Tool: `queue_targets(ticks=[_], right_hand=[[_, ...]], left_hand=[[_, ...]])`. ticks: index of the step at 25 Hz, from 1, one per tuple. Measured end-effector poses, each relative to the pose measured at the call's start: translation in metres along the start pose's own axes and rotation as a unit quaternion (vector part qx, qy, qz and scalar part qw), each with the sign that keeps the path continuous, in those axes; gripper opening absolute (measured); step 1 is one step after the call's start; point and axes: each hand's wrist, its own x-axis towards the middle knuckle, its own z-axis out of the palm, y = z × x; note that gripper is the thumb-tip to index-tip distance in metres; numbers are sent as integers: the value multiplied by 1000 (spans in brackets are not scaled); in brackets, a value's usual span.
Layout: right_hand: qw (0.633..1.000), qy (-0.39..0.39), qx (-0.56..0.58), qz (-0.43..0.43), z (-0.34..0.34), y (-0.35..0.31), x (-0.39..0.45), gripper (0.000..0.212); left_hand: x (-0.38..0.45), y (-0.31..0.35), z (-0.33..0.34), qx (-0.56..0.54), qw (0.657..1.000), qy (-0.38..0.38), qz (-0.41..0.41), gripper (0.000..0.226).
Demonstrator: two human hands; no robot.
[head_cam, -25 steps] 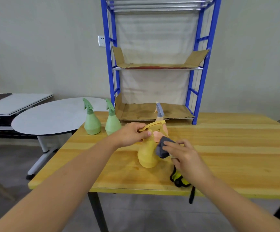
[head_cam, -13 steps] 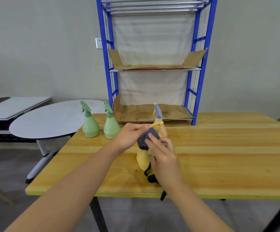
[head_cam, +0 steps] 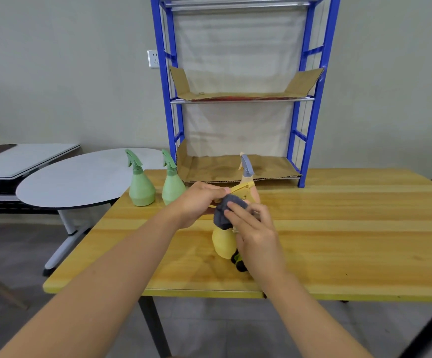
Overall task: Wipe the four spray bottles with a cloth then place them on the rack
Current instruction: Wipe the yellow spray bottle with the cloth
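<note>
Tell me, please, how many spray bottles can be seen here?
4: two green bottles at the table's back left; a yellow bottle being wiped with the cloth; a pinkish one behind it, mostly hidden.

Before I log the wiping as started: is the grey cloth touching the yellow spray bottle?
Touching. The head view shows the right hand pressing the grey cloth against the yellow spray bottle at its neck, with no gap visible.

my wooden table | round grey table to my left | flat grey panels beyond it | wall socket | black-and-yellow item near me, too hidden to identify
</note>
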Motion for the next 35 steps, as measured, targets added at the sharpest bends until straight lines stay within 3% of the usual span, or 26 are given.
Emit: queue_targets(ticks=[2,4,8,12,17,20,26,30,35], right_hand=[[994,1,97,42,9,-10,-6,38],[992,-31,116,45,8,-13,-9,42],[998,10,-34,45,-25,22,3,52],[994,-15,-61,89,-36,33,-4,52],[993,17,-113,-10,-43,21,3,38],[992,6,-124,22,-48,28,-1,47],[989,32,-143,-6,-92,19,43,45],[980,-65,-190,13,-88,6,88,41],[955,-205,-215,3,-66,-20,106,38]], left_hand=[[-1,-1,1,-4,1000,5,2,29],[0,-3,1,-2,1000,2,10,32],[-2,-7,2,30,999,-9,38,33],[0,-9,4,43,998,9,48,29],[-3,-11,10,54,996,4,64,28],[-4,-13,14,75,994,31,74,30],[-26,-53,19,37,994,78,69,64],[-30,-95,30,112,993,24,23,97],[-21,-101,35,173,981,74,45,92]])
